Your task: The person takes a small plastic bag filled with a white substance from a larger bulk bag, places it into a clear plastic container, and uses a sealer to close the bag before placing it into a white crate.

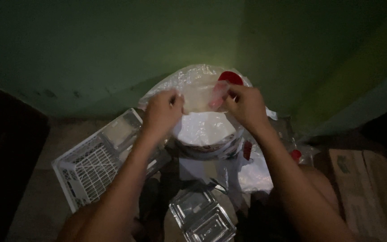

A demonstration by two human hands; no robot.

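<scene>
I saw left hand [163,110] and right hand [243,104] pinching one thin pale wrapper sheet [198,96] above the bag-lined bucket [207,134] — peeling begun, clear clamshell tray [202,217] unfilled.

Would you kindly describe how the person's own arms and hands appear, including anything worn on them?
Both forearms are bare up to the frame's edge: no sleeves, gloves or watch show. The left hand and right hand appear to carry no rings or markings, though dim light hides fine detail.
</scene>
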